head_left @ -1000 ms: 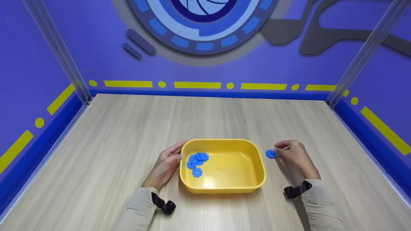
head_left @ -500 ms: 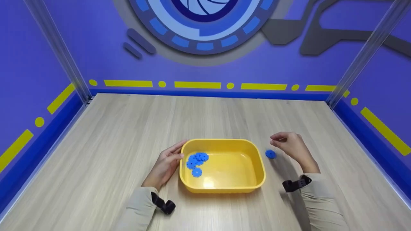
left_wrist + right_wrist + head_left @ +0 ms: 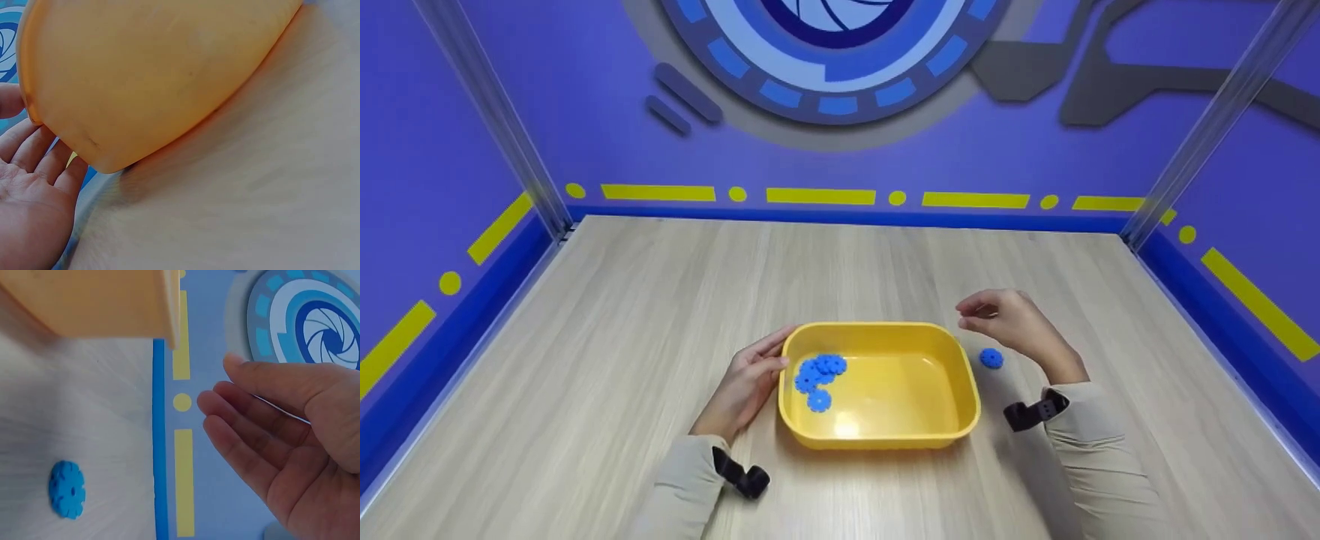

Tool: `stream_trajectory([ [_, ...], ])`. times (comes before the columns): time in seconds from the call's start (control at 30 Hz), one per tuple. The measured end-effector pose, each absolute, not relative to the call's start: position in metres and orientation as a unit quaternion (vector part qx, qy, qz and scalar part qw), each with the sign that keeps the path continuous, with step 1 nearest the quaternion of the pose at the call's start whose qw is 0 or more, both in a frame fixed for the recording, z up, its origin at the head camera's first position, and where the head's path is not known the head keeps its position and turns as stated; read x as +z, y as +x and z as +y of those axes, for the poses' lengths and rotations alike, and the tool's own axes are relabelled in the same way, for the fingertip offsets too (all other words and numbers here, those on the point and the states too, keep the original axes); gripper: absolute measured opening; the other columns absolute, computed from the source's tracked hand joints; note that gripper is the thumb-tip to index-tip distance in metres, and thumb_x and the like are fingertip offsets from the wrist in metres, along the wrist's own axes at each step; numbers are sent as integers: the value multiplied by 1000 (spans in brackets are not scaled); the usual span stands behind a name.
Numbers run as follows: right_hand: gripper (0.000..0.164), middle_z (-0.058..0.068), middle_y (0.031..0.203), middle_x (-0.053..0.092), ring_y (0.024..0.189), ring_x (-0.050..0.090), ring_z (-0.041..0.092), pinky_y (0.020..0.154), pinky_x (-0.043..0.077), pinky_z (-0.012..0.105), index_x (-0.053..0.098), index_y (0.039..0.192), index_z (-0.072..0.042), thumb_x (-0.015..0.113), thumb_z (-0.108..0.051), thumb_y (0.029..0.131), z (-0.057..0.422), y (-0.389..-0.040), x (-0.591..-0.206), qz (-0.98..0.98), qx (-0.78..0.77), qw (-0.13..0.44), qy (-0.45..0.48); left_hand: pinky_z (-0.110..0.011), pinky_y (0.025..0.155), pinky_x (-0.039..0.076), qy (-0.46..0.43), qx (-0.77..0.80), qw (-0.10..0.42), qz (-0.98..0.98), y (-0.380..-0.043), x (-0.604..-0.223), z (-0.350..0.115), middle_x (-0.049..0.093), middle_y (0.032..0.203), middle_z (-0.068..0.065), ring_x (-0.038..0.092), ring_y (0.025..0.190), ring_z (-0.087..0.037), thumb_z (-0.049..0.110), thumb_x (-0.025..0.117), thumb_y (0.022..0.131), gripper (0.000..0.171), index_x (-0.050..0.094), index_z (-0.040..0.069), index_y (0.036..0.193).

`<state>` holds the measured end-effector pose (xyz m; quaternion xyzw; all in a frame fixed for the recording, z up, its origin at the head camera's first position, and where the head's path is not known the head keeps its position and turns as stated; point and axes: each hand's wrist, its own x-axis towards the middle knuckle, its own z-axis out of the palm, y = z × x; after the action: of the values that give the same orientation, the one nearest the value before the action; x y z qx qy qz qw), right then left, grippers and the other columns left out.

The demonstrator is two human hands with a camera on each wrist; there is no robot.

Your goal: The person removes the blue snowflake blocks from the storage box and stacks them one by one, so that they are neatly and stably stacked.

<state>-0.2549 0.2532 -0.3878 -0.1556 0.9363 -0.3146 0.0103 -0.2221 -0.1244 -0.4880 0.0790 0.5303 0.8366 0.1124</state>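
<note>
A yellow plastic tub [image 3: 896, 390] stands on the table. My left hand [image 3: 746, 390] holds its left end, thumb at the rim and the other fingers along the outer wall; the left wrist view shows the fingers [image 3: 53, 160] against the orange-looking side. Several blue notched plastic discs [image 3: 819, 401] lie overlapping in the tub's left part. On the table just right of the tub sit blue notched discs [image 3: 991, 358], which look stacked in the right wrist view. Above and behind them hovers my right hand [image 3: 1009, 322], fingers loosely bent and nothing between them.
The wood-grain table [image 3: 675, 300] is enclosed by a purple back wall [image 3: 825, 169] and side walls with yellow markings. Metal posts [image 3: 1200, 135] rise at the rear corners. Black wrist bands with cameras [image 3: 742, 476] sit over both sleeves.
My right hand has let go of the blue discs beside the tub, risen, and moved left toward the tub's back right corner. The left hand and tub have stayed put.
</note>
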Motion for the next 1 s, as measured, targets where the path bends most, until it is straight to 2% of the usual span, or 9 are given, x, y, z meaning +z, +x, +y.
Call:
stream_trajectory([
  [0.17, 20, 14, 101, 71, 91, 67, 26, 84, 58, 40, 71, 106, -2, 66, -8, 88, 235, -256, -383, 931, -303, 18, -202, -32, 111, 40, 83, 836, 112, 530, -222, -488, -125, 36, 150, -23, 41, 136, -24, -9, 50, 86, 60, 34, -10, 144],
  [0.5, 21, 10, 101, 72, 90, 67, 22, 83, 59, 38, 72, 106, -7, 69, -14, 87, 196, -257, -372, 926, -267, 61, -258, -30, 109, 42, 92, 838, 110, 526, -222, -489, -125, 35, 151, -24, 43, 135, -23, -8, 51, 86, 61, 33, -10, 144],
  [0.67, 21, 10, 100, 73, 86, 67, 20, 81, 59, 35, 72, 106, -4, 69, -12, 87, 177, -260, -372, 918, -247, 79, -300, -28, 108, 43, 92, 835, 108, 532, -222, -490, -125, 36, 150, -24, 45, 133, -21, -8, 51, 86, 60, 34, -10, 143],
  [1.0, 26, 13, 109, 72, 98, 68, 23, 88, 57, 34, 70, 113, -2, 67, -7, 88, 142, -265, -376, 897, -230, 144, -348, -29, 108, 42, 92, 837, 108, 528, -221, -489, -125, 37, 150, -24, 45, 133, -21, -7, 51, 86, 60, 33, -10, 144],
])
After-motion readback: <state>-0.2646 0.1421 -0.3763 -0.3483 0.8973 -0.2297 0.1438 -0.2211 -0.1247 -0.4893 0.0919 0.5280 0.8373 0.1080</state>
